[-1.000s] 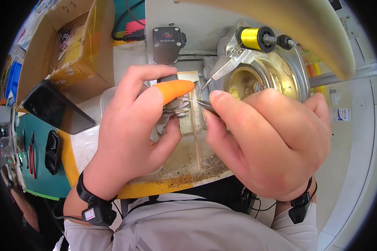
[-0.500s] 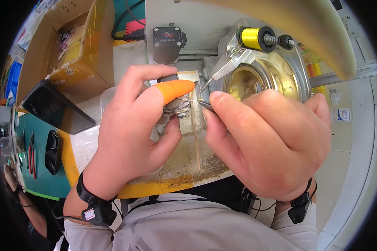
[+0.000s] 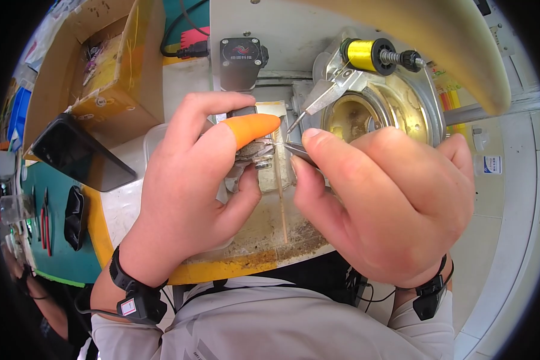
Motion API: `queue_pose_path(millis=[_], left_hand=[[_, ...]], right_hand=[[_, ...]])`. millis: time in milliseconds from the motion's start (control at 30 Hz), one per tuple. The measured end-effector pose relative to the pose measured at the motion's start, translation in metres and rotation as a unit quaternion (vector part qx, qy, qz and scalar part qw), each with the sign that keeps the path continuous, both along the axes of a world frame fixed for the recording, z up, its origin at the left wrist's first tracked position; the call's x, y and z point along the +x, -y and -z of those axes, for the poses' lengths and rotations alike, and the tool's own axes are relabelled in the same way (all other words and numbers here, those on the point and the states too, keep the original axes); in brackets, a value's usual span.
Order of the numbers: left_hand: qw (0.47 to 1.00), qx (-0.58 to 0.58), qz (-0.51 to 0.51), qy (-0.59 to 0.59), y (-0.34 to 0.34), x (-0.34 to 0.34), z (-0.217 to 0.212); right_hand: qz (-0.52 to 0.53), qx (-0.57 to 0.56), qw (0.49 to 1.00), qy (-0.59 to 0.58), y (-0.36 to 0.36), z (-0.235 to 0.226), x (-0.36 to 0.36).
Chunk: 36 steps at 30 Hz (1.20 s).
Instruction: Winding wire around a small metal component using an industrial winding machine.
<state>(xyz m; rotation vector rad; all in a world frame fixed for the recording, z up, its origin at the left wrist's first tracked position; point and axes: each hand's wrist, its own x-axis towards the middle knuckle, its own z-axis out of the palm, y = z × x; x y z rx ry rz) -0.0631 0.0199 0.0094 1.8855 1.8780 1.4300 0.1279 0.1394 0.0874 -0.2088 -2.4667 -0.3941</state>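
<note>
My left hand (image 3: 186,186) is closed around a small metal clamp (image 3: 259,157), thumb below and fingers above. An orange finger cot (image 3: 252,129) covers its index finger. From the right, my right hand (image 3: 390,204) pinches a slim pointed metal tool (image 3: 300,151) between thumb and index finger; the rest of the tool is hidden in the hand. Its point meets a fine thread or wire near the clamp's jaws, too small to make out. Just above that point ends the thin tip of a metal thread arm (image 3: 324,96) carrying a yellow thread spool (image 3: 363,55).
A brass-coloured round machine part (image 3: 348,117) stands behind my right hand. A grey motor-like block (image 3: 242,60) is at the back. Leftward are a cardboard box (image 3: 144,66), a black phone (image 3: 84,153), red-handled pliers (image 3: 46,225) and another person's arm (image 3: 48,306).
Both hands stay almost in place, still gripping the same things. The yellow strand seen at the tool's point is now harder to see.
</note>
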Motion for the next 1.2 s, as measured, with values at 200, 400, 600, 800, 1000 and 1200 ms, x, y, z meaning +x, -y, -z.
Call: queue_pose_path(millis=[200, 400, 600, 800, 1000, 1200], left_hand=[[1.0, 0.001, -0.002, -0.002, 0.001, -0.0002, 0.0016], [1.0, -0.002, -0.004, 0.003, 0.0011, 0.0005, -0.0002], [1.0, -0.006, -0.004, 0.01, 0.0001, 0.0011, -0.001], [1.0, -0.006, -0.005, 0.012, 0.0009, 0.0017, -0.0009], [1.0, -0.007, -0.006, 0.012, 0.0012, 0.0012, -0.0001], [1.0, -0.008, -0.003, 0.008, 0.0007, 0.0006, -0.0017]], right_hand=[[-0.001, -0.016, 1.0, 0.011, 0.0017, -0.0011, 0.0], [0.0, -0.029, 0.999, 0.022, 0.0022, -0.004, 0.0017], [0.006, -0.018, 1.0, 0.015, 0.0014, -0.002, 0.0012], [0.008, -0.023, 1.0, 0.014, 0.0037, -0.0014, -0.0001], [0.008, -0.034, 0.999, 0.026, 0.0034, -0.003, 0.0018], [0.006, -0.005, 1.0, 0.005, 0.0007, 0.0009, 0.0004]])
